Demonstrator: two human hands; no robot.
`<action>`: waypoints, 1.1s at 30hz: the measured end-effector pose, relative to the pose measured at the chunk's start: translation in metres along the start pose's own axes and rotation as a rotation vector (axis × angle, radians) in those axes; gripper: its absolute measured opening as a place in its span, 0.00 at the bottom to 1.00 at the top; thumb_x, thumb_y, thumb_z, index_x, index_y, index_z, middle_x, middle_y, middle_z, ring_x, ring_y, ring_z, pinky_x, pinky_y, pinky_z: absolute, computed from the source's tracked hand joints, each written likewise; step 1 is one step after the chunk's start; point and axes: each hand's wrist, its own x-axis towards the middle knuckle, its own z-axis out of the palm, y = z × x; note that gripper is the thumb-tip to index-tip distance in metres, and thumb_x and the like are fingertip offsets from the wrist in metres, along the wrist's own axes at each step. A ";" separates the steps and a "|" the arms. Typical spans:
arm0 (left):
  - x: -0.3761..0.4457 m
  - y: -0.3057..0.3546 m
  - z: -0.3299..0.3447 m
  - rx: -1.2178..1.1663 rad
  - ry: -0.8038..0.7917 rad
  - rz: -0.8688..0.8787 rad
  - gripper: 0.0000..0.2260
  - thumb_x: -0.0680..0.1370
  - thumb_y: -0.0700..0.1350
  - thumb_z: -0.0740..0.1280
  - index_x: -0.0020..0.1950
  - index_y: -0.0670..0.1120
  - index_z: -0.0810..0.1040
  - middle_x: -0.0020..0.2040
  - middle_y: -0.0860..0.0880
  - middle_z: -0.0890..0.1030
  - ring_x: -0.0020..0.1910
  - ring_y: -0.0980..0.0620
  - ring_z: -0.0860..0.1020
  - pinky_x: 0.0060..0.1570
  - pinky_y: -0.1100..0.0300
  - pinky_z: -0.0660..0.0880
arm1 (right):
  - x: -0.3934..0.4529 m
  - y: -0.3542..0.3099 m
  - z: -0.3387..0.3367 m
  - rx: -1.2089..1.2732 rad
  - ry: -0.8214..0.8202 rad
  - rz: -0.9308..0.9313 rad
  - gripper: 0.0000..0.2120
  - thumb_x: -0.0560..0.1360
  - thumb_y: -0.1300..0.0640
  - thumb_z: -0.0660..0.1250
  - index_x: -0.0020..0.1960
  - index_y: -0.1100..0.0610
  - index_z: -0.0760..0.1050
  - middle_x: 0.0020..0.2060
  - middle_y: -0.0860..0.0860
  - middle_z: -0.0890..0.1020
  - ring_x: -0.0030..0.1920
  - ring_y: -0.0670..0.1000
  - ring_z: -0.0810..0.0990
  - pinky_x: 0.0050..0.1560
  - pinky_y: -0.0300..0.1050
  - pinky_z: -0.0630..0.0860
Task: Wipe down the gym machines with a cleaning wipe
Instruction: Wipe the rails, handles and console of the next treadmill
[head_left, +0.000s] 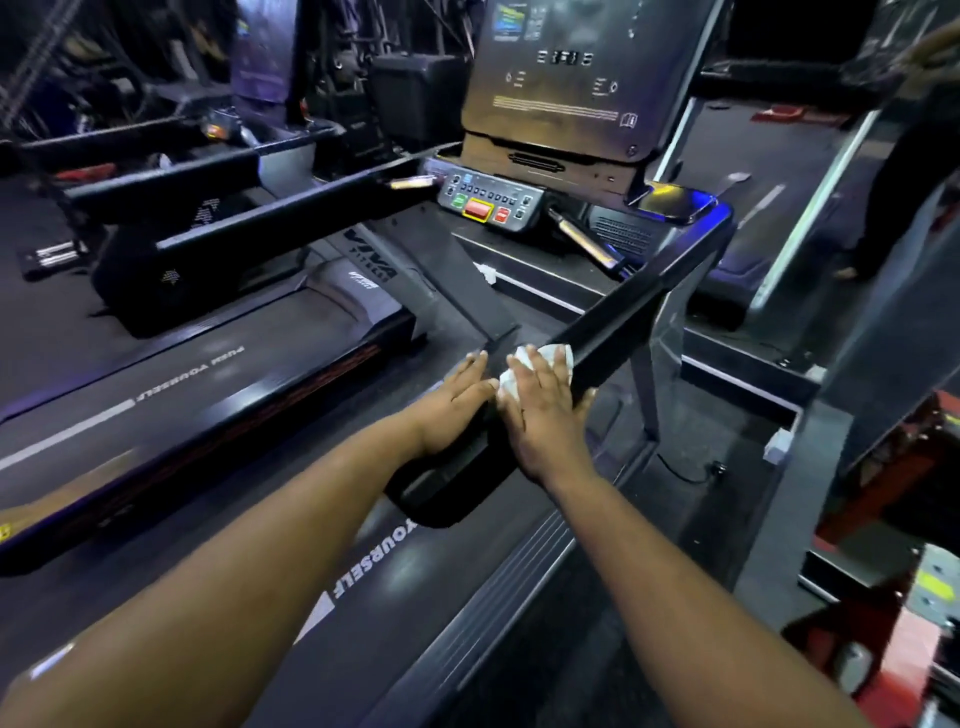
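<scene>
I stand on a black treadmill, whose right handrail (618, 317) runs from the console down toward me. My right hand (543, 410) lies on top of the rail and presses a white cleaning wipe (511, 376) against it, fingers over the wipe and thumb down the rail's right side. My left hand (454, 408) rests flat on the rail's left side just beside the wipe, fingers straight. The rail's near end (447, 493) juts out below both wrists.
The console (563, 78) and its button panel (488, 202) stand ahead. A second treadmill (218, 374) lies to the left, with its own rails. A scrap of white tissue (487, 273) lies on the deck ahead. Red equipment (914, 519) crowds the right side.
</scene>
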 end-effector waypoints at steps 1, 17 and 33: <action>-0.009 -0.006 -0.003 -0.038 0.014 0.004 0.29 0.85 0.57 0.55 0.83 0.50 0.51 0.84 0.53 0.49 0.81 0.60 0.46 0.81 0.56 0.42 | -0.012 -0.010 0.006 0.004 -0.007 -0.011 0.31 0.81 0.35 0.45 0.80 0.46 0.57 0.82 0.43 0.51 0.81 0.47 0.36 0.74 0.73 0.40; -0.226 -0.081 -0.024 -0.617 0.132 0.051 0.14 0.87 0.41 0.55 0.63 0.48 0.79 0.60 0.50 0.82 0.53 0.64 0.79 0.55 0.71 0.72 | -0.152 -0.168 0.085 -0.062 -0.059 -0.162 0.24 0.86 0.44 0.51 0.80 0.44 0.58 0.80 0.37 0.57 0.80 0.41 0.41 0.73 0.72 0.30; -0.442 -0.265 -0.136 -0.859 0.857 -0.296 0.03 0.82 0.39 0.68 0.50 0.44 0.81 0.43 0.48 0.85 0.39 0.54 0.81 0.39 0.60 0.78 | -0.183 -0.397 0.233 0.802 -0.766 -0.110 0.11 0.82 0.54 0.66 0.52 0.61 0.83 0.42 0.49 0.85 0.41 0.43 0.79 0.43 0.40 0.75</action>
